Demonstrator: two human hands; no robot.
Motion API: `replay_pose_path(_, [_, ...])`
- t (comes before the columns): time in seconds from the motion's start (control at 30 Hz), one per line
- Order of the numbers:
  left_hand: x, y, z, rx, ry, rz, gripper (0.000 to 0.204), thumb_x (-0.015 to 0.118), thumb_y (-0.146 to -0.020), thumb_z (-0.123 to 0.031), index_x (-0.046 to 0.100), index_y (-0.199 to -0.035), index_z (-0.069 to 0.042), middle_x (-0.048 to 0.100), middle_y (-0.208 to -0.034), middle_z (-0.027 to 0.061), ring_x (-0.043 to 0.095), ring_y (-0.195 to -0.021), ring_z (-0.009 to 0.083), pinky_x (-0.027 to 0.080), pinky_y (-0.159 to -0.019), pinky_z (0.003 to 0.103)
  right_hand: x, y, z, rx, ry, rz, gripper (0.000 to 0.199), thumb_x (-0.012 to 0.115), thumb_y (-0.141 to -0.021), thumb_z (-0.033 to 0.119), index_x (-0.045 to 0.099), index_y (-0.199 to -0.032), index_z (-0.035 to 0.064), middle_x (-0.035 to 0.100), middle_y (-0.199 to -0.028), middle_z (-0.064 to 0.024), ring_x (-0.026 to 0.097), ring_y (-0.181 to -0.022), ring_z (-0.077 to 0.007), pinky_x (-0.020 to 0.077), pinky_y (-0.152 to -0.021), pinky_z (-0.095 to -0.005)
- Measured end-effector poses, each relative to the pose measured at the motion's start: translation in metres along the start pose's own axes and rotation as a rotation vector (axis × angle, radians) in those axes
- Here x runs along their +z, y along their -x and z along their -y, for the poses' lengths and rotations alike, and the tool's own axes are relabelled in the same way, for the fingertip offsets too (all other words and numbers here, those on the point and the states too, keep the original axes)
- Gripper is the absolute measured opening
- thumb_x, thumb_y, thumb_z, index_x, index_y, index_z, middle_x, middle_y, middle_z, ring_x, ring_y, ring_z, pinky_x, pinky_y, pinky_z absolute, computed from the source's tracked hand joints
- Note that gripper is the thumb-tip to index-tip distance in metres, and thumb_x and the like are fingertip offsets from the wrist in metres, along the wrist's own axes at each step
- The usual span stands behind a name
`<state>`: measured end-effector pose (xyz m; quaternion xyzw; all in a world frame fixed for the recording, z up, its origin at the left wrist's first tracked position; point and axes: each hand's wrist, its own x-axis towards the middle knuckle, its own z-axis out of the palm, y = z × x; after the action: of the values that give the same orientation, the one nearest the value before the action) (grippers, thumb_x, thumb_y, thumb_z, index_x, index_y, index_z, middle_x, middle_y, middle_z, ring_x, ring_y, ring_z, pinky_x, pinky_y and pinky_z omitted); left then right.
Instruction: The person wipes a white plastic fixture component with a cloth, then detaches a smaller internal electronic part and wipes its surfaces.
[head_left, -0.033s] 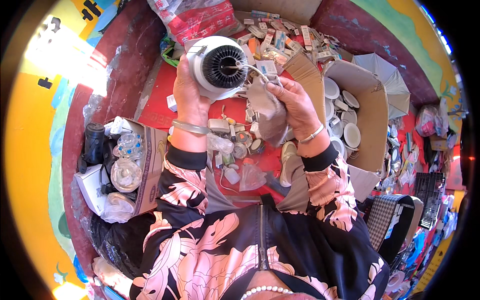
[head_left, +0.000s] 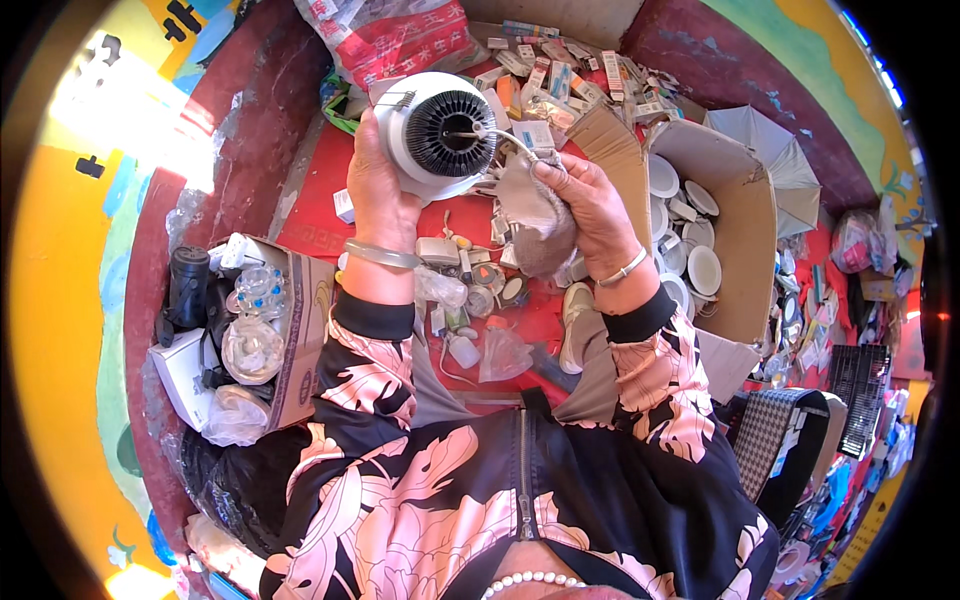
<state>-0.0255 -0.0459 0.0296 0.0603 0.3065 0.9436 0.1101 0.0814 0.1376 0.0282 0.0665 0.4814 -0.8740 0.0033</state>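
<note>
My left hand (head_left: 378,200) holds up a round white lamp fixture (head_left: 440,130) with a black finned core, its back facing me. A thin wire runs from the core toward my right hand (head_left: 592,205). That hand grips a crumpled grey cloth (head_left: 535,220) and presses it against the fixture's right edge. A clear bangle sits on my left wrist and a thin bracelet on the right. Both hands are raised over a red mat (head_left: 310,215) littered with small lamp parts.
An open cardboard box (head_left: 740,180) at the right holds several white round lamp shells. A smaller carton (head_left: 300,335) at the left holds plastic-wrapped pieces, with a black cylinder (head_left: 188,285) beside it. Small packets (head_left: 570,75) and a red bag (head_left: 400,35) lie at the back.
</note>
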Motion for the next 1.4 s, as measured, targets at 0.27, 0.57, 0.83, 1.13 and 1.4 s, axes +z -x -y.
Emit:
replay_pose_path(0.27, [0.005,0.0,0.002,0.031,-0.059,-0.101,0.043,0.059,-0.087,-0.034,0.054,-0.114,-0.001,0.061,-0.108,0.0116,0.061,-0.097,0.0234,0.051,-0.085,0.037,-0.01,-0.001,-0.001,0.06,0.05,-0.001,0.017,0.058,-0.088,0.015,0.06,-0.098,0.0003,0.063,-0.085,-0.0015,0.06,-0.072,-0.008,0.0487,-0.066,-0.0212])
replay_pose_path(0.57, [-0.005,-0.004,-0.007,0.073,0.058,-0.104,0.041,0.059,-0.087,-0.032,0.053,-0.115,-0.003,0.061,-0.11,0.0118,0.06,-0.099,0.025,0.05,-0.088,0.04,-0.005,0.005,0.008,0.015,0.132,0.091,0.017,0.062,-0.086,0.013,0.062,-0.096,0.0004,0.062,-0.079,0.0016,0.058,-0.068,-0.0053,0.0465,-0.062,-0.0175])
replay_pose_path(0.83, [-0.007,-0.005,-0.009,0.046,0.032,-0.092,0.041,0.059,-0.087,-0.032,0.054,-0.115,-0.002,0.061,-0.111,0.0115,0.06,-0.098,0.0243,0.05,-0.087,0.039,0.007,0.007,0.01,0.012,0.111,-0.006,0.029,0.053,-0.092,0.028,0.064,-0.087,0.0018,0.063,-0.077,-0.0016,0.058,-0.065,-0.0064,0.0445,-0.058,-0.0199])
replay_pose_path(1.13, [0.001,0.001,0.001,0.022,-0.023,0.067,0.043,0.055,-0.089,-0.034,0.053,-0.116,-0.001,0.06,-0.111,0.0103,0.06,-0.098,0.0217,0.049,-0.087,0.036,0.006,-0.004,-0.01,-0.102,0.001,-0.06,0.019,0.057,-0.091,0.019,0.062,-0.096,0.0022,0.064,-0.08,-0.0016,0.06,-0.07,-0.0072,0.0487,-0.063,-0.0209])
replay_pose_path(1.4, [-0.004,-0.005,-0.001,0.065,0.022,-0.148,0.04,0.051,-0.091,-0.032,0.052,-0.116,-0.001,0.06,-0.111,0.0125,0.059,-0.1,0.0254,0.049,-0.088,0.04,-0.005,0.003,0.004,0.06,0.007,0.035,0.022,0.057,-0.091,0.021,0.062,-0.099,0.0013,0.064,-0.081,-0.0003,0.059,-0.067,-0.0066,0.0489,-0.06,-0.0202])
